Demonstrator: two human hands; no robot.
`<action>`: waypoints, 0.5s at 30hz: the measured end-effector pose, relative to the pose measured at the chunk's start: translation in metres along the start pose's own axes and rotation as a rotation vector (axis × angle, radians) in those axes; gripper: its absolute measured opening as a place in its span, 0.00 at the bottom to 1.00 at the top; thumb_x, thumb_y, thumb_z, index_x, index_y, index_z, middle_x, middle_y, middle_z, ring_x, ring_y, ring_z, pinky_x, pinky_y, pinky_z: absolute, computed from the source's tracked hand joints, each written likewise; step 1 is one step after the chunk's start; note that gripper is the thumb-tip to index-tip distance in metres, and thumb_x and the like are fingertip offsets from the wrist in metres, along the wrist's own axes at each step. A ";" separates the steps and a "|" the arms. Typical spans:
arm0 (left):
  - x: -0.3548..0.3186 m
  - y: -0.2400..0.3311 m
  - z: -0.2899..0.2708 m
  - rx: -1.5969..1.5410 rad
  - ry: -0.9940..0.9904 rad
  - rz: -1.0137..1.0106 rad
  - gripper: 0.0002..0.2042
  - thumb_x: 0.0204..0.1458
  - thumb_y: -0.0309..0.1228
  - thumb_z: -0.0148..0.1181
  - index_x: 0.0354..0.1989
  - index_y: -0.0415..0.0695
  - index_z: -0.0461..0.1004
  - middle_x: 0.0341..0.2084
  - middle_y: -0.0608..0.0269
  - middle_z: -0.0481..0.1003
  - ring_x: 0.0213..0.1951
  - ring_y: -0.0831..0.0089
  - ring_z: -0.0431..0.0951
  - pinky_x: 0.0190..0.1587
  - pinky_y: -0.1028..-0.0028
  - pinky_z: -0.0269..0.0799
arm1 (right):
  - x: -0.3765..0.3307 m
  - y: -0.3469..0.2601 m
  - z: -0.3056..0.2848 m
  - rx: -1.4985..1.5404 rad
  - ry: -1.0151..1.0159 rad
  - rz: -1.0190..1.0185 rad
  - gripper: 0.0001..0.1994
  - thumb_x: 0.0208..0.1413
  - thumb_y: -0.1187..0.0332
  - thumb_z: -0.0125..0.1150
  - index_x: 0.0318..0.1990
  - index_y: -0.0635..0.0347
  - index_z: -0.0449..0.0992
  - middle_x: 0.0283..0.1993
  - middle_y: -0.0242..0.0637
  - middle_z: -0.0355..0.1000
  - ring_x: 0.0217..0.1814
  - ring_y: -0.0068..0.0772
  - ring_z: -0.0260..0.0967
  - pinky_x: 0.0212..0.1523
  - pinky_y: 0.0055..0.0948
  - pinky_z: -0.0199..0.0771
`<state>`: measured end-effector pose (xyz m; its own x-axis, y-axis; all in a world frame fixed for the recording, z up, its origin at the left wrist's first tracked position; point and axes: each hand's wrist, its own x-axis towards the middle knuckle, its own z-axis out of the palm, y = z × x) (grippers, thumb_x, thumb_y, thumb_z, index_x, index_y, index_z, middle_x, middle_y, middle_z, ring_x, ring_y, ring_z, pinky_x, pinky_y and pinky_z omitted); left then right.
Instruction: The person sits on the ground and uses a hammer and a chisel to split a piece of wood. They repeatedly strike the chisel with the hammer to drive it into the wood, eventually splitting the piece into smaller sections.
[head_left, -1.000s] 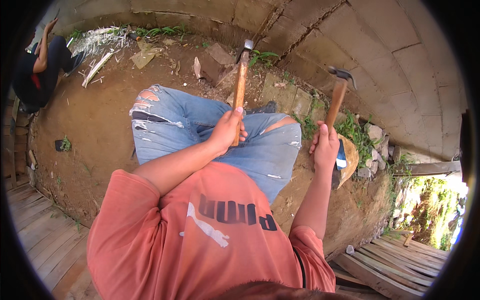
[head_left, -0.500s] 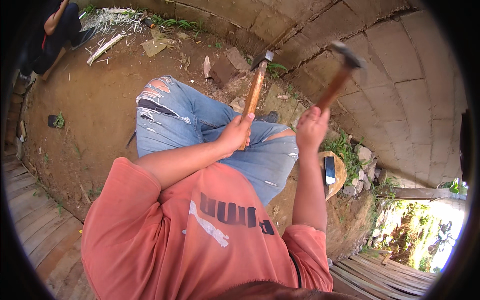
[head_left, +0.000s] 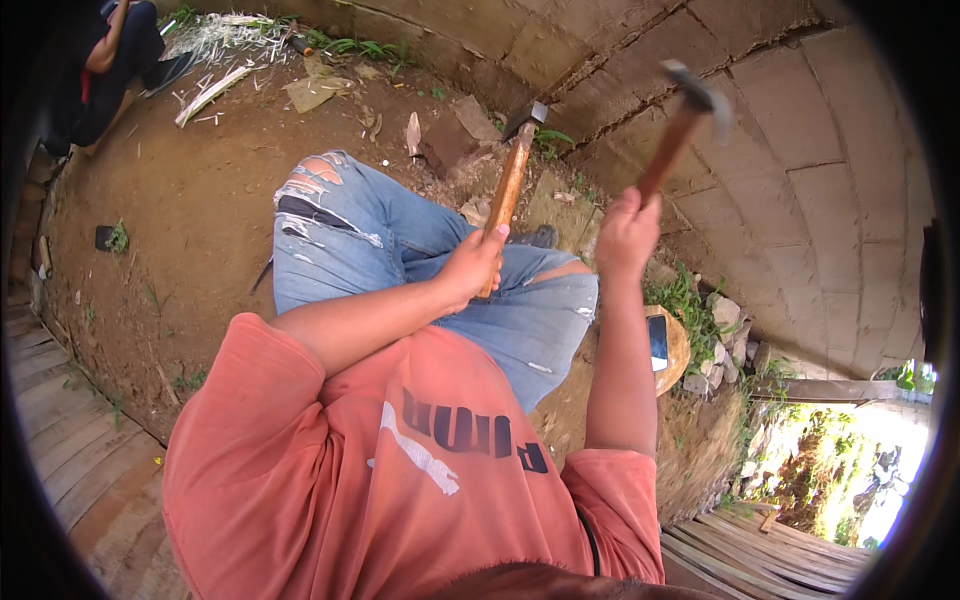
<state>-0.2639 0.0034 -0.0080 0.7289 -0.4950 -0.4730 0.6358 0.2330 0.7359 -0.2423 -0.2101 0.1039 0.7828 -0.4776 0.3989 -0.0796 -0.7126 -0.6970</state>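
My right hand (head_left: 628, 235) is closed round the brown handle of a hammer (head_left: 668, 155), held raised to the right. The hammer's head is smeared by motion; one end looks curved and pale. Across my lap, my left hand (head_left: 475, 268) grips the lower handle of a wooden-handled tool (head_left: 510, 185). That tool slants upward, with a dark metal head and a bright squarish end at its top. Whether it is a hatchet or another hammer I cannot tell. The two tools are apart. My jeans-clad legs (head_left: 400, 240) are folded beneath the left hand.
A phone (head_left: 657, 340) lies on a tan surface (head_left: 678, 355) beside my right forearm, near plants and stones (head_left: 725, 345). A block wall (head_left: 770, 160) curves behind. Pale wood shavings (head_left: 225, 42) lie at far left by another person (head_left: 105, 75). Boards (head_left: 90, 440) edge the bare earth.
My right hand and the hammer have risen slightly. My forearm now covers a little more of the phone. The left hand and its tool look unmoved.
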 end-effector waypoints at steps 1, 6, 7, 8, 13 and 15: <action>0.001 0.001 -0.001 -0.011 0.000 -0.003 0.24 0.72 0.59 0.50 0.45 0.47 0.69 0.29 0.68 0.69 0.26 0.78 0.71 0.30 0.72 0.74 | -0.006 0.008 0.007 -0.147 -0.135 0.019 0.18 0.76 0.55 0.55 0.47 0.65 0.74 0.30 0.48 0.74 0.32 0.48 0.73 0.38 0.44 0.74; 0.002 0.003 -0.004 -0.065 -0.016 -0.015 0.24 0.72 0.59 0.50 0.45 0.47 0.69 0.29 0.68 0.69 0.26 0.78 0.71 0.30 0.72 0.74 | 0.009 -0.011 -0.012 -0.408 -0.337 0.064 0.20 0.75 0.53 0.55 0.45 0.66 0.76 0.32 0.55 0.75 0.34 0.54 0.74 0.40 0.47 0.74; 0.002 0.002 -0.005 -0.074 -0.021 -0.029 0.24 0.72 0.59 0.50 0.45 0.47 0.69 0.29 0.68 0.69 0.26 0.78 0.71 0.30 0.72 0.74 | 0.016 -0.023 -0.021 -0.319 -0.305 0.080 0.21 0.75 0.53 0.55 0.42 0.66 0.75 0.32 0.54 0.76 0.33 0.53 0.74 0.38 0.48 0.73; 0.002 -0.001 -0.007 -0.074 -0.011 -0.025 0.24 0.72 0.60 0.51 0.45 0.47 0.69 0.28 0.68 0.69 0.26 0.78 0.71 0.30 0.72 0.74 | 0.021 -0.038 -0.028 -0.193 -0.266 0.094 0.21 0.75 0.53 0.55 0.41 0.66 0.74 0.32 0.53 0.76 0.32 0.53 0.73 0.37 0.48 0.73; 0.001 0.001 -0.010 -0.056 -0.020 -0.019 0.25 0.71 0.60 0.51 0.46 0.47 0.69 0.28 0.69 0.69 0.26 0.78 0.72 0.29 0.73 0.73 | 0.008 -0.032 -0.008 0.111 -0.114 0.069 0.21 0.75 0.52 0.56 0.40 0.65 0.73 0.31 0.54 0.77 0.32 0.58 0.74 0.37 0.50 0.74; 0.000 0.001 -0.007 -0.057 -0.028 -0.035 0.25 0.70 0.61 0.52 0.46 0.47 0.70 0.29 0.69 0.70 0.26 0.78 0.72 0.29 0.73 0.73 | -0.008 -0.008 0.009 -0.309 -0.182 -0.050 0.20 0.74 0.52 0.56 0.41 0.65 0.73 0.32 0.54 0.77 0.33 0.60 0.75 0.37 0.50 0.74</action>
<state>-0.2617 0.0098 -0.0104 0.6989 -0.5269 -0.4838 0.6749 0.2618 0.6899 -0.2423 -0.1953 0.1009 0.8854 -0.3588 0.2956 -0.1998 -0.8678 -0.4549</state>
